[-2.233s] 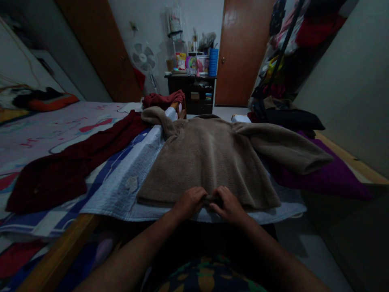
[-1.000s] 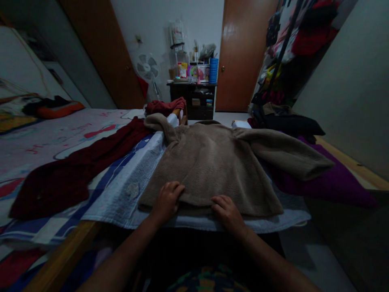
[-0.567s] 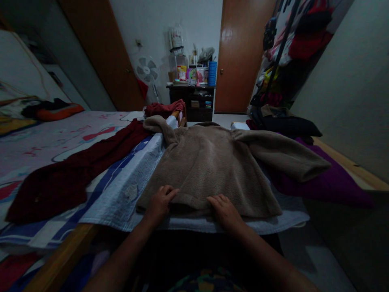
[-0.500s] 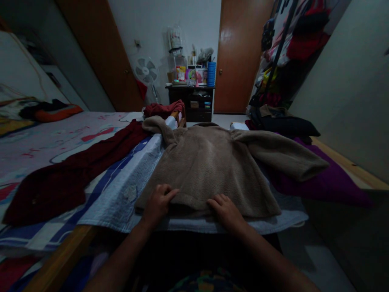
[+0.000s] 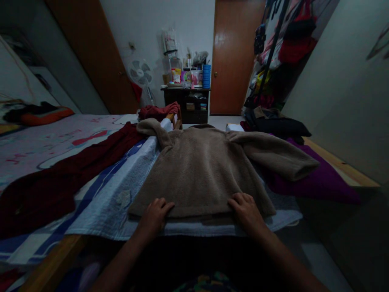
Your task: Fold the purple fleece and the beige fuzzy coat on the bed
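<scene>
A brown fleece garment (image 5: pixel 200 170) lies spread flat on a pale blue cloth (image 5: pixel 112 207), its sleeves stretched out to both sides and its hem toward me. My left hand (image 5: pixel 156 213) is closed on the hem, left of the middle, with the thumb pointing right. Farther right along the same hem, my right hand (image 5: pixel 245 207) is closed on the fabric, its fingers bent over the edge. Between the hands the hem runs nearly straight.
A dark red garment (image 5: pixel 67 170) lies on the patterned bed at left. Purple cloth (image 5: pixel 316 178) and folded dark clothes (image 5: pixel 276 123) are at right. A wooden bed rail (image 5: pixel 57 259) is near my left arm. Farther back stand a fan (image 5: pixel 141 73) and a dark cabinet (image 5: pixel 185 103).
My right hand has moved right along the hem, and my left hand sits slightly lower. The hem between them is straighter. The whole view has shifted slightly.
</scene>
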Demonstrator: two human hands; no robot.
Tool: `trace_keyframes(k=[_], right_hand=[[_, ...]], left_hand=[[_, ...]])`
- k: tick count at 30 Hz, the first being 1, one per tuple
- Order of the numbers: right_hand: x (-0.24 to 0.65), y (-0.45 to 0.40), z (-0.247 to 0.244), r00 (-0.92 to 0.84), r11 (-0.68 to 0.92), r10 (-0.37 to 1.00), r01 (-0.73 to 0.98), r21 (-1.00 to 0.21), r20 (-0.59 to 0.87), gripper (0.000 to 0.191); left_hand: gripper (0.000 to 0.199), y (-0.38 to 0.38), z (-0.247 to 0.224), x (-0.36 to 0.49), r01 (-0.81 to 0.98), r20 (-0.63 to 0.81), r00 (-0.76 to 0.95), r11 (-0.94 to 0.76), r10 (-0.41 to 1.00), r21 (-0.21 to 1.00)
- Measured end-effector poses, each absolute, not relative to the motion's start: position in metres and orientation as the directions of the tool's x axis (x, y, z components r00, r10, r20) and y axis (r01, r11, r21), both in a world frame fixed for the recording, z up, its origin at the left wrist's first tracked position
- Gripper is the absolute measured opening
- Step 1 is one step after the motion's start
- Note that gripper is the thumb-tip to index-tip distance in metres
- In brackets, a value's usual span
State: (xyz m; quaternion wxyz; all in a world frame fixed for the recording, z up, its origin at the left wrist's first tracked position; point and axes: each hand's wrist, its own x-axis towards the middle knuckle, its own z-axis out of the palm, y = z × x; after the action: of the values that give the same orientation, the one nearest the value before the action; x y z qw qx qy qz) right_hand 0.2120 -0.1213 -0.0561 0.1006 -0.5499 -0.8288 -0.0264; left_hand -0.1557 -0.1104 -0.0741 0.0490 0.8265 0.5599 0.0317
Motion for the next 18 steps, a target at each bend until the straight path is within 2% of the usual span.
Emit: trace_keyframes(k=[3,6,11,13,15,18], right_hand=[[0.227,-0.124,-0.049,-0.344,0.359,0.919,0.932,-0.048,0.193,0.018],[0.238,-0.126,-0.039,-0.338,0.353,0.927,0.932,-0.078,0.164,0.015],[0.25,-0.117,-0.021,-0.398,0.386,0.917,0.891,-0.239,-0.002,0.015],[0.256,-0.104,-0.011,-0.369,0.36,0.929,0.891,-0.277,0.02,0.011],[0.26,-0.088,-0.002,-0.218,0.236,0.97,0.952,-0.196,0.11,0.016],[0.261,-0.064,0.005,0.01,-0.014,0.984,1.0,0.02,0.177,0.021]], left_hand=[[0.039,-0.107,-0.065,-0.159,0.922,-0.053,0.371,-0.36,0.927,0.143],[0.038,-0.103,-0.056,-0.16,0.922,-0.115,0.367,-0.344,0.923,0.174],[0.032,-0.094,-0.034,-0.152,0.905,-0.285,0.412,-0.352,0.865,0.239],[0.027,-0.086,-0.023,-0.139,0.863,-0.29,0.484,-0.394,0.826,0.318],[0.027,-0.077,-0.015,-0.118,0.812,-0.184,0.536,-0.444,0.824,0.378],[0.025,-0.063,-0.017,-0.076,0.76,0.015,0.562,-0.523,0.827,0.386]])
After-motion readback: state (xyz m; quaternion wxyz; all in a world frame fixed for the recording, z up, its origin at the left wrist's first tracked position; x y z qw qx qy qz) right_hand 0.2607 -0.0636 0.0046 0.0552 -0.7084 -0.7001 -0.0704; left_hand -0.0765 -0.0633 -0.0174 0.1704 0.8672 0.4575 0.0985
